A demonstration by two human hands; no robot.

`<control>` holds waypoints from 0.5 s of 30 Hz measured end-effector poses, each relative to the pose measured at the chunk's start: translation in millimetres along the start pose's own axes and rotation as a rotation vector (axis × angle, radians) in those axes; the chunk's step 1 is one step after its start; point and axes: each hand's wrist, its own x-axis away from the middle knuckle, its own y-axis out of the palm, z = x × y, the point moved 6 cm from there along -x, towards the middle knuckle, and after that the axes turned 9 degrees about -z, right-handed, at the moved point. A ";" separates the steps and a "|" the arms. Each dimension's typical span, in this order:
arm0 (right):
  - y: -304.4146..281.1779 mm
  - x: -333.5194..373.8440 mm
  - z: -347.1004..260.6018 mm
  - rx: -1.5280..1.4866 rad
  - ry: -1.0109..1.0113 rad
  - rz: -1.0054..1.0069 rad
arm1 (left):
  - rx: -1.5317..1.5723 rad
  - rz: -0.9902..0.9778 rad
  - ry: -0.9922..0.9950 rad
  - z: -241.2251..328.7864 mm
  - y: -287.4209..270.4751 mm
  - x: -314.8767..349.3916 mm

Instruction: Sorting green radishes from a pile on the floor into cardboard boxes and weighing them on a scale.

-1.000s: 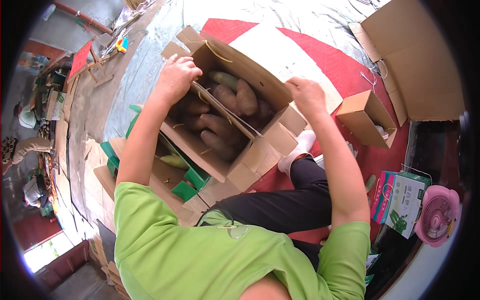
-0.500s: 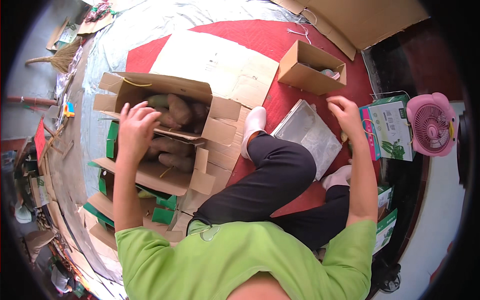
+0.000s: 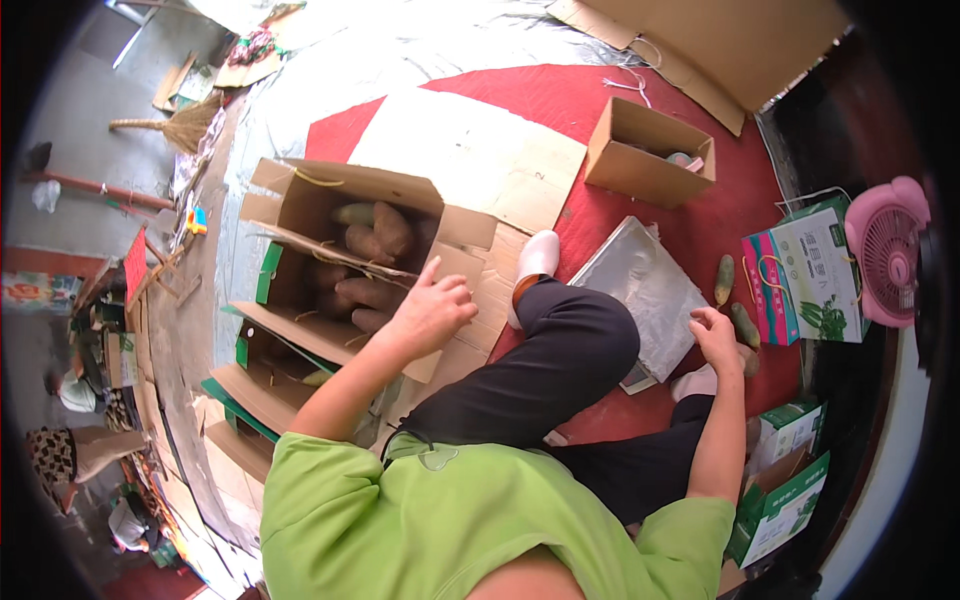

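Observation:
My left hand is raised beside a side flap of the open cardboard boxes, fingers loosely spread, holding nothing. Thick brownish root vegetables, one of them greenish, lie inside the far box. More brownish roots fill the box in front of it. Over by the right edge of a flat slab wrapped in clear plastic, my right hand hangs with loosely bent fingers and nothing visible in them. Close to it on the red floor covering lie green-and-brown roots, partly hidden by the hand.
A small open carton with a few items stands at the far right. Printed vegetable boxes and a pink fan stand farther right. Flattened cardboard covers the floor beyond my feet. A straw broom lies far left.
My left hand has moved right and nearer, away from over the far box's roots. My right hand has come nearer. The view has shifted, uncovering more roots at the right.

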 end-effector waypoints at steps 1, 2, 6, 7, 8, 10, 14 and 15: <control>-4.4 2.3 -5.8 0.044 -0.039 0.041 | -0.002 -0.053 0.002 6.6 3.2 -6.2; -9.1 5.3 -12.2 0.090 -0.073 0.086 | -0.005 -0.103 0.008 13.0 4.7 -12.0; -15.7 21.9 -21.2 0.116 -0.106 0.102 | 0.040 -0.030 0.030 26.2 -12.1 -29.0; -13.7 21.7 -18.0 0.113 -0.123 0.108 | 0.071 0.017 0.025 26.3 -21.7 -33.0; -7.9 17.7 -17.8 0.118 -0.081 0.069 | 0.083 0.058 0.008 28.9 -37.0 -35.0; -6.6 19.3 -12.7 0.112 -0.071 0.081 | 0.136 0.170 -0.004 45.2 -69.7 -50.4; -16.4 33.9 -11.7 0.142 -0.094 0.157 | 0.212 0.311 0.149 113.2 -123.6 -94.2; -20.5 40.5 -5.8 0.152 -0.087 0.188 | 0.215 0.297 0.218 139.0 -130.4 -107.6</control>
